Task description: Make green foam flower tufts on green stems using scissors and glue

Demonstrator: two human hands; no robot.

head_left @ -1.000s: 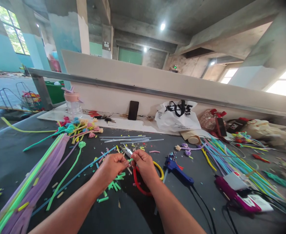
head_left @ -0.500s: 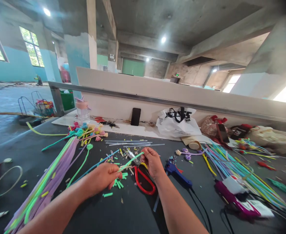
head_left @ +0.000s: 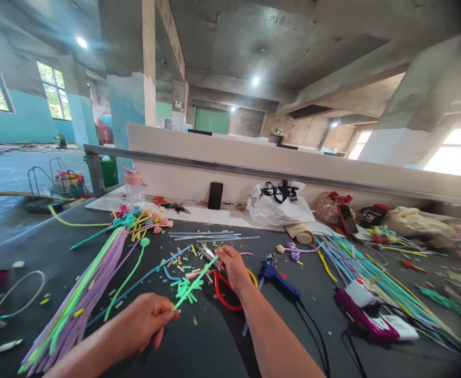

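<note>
A green pipe cleaner (head_left: 195, 282) is stretched at a slant between my two hands. My left hand (head_left: 149, 319) pinches its lower end, and my right hand (head_left: 232, 266) pinches the upper end. Beneath it lie several short cut green pieces (head_left: 183, 289). Scissors (head_left: 218, 295) with red and yellow handles lie under and beside my right hand, which partly hides them. To the left, a bundle of purple and green pipe cleaners (head_left: 92, 286) lies on the dark table (head_left: 210, 352). A green stem with a knotted tip (head_left: 145, 242) rests near the bundle.
A blue glue gun (head_left: 279, 281) with a black cord lies right of my right hand. Farther right are a purple device (head_left: 366, 317) and many coloured pipe cleaners (head_left: 375, 268). Clear sticks (head_left: 214, 235), a phone (head_left: 215, 195), a white bag (head_left: 279, 203) and a jar (head_left: 135, 191) stand or lie behind.
My left hand has moved down and left, and my right hand slightly left. More of the green pipe cleaner now shows between them. The camera view has shifted a little.
</note>
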